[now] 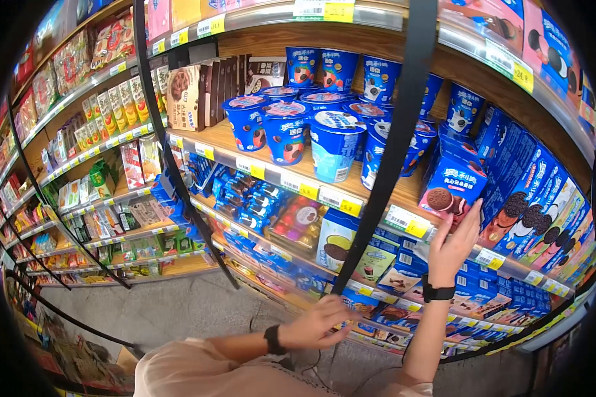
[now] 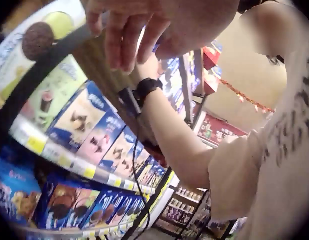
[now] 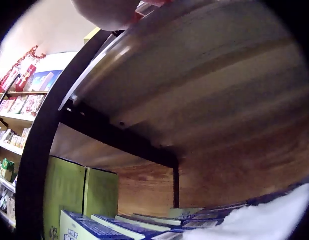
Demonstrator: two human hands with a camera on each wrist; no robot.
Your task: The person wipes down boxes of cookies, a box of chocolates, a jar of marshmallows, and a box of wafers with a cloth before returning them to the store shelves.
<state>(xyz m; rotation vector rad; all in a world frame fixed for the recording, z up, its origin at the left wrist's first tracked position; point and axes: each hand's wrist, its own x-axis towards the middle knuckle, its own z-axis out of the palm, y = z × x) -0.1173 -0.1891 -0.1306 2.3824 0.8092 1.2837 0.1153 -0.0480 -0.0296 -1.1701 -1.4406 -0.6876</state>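
Note:
My right hand point(image 1: 455, 241) reaches up to the front edge of the shelf. Its fingers lie straight along the lower right side of a blue and pink cookie box point(image 1: 453, 177), with the thumb low at its front. The box sits at the shelf edge, with more blue packaging behind it. In the right wrist view only a blurred part of this hand point(image 3: 112, 12) shows at the top, and the box is out of sight. Lower down, my left hand point(image 1: 321, 322) hangs before the lower shelves, fingers loosely bent and holding nothing; the left wrist view shows its fingers point(image 2: 128, 42) pointing down.
Blue snack cups point(image 1: 288, 132) crowd the shelf left of the box, and upright cookie boxes point(image 1: 530, 192) line its right side. A black post point(image 1: 404, 119) rises in front of the cups. A dark cable point(image 2: 136, 170) hangs by the lower shelves. Grey floor point(image 1: 179, 301) lies below left.

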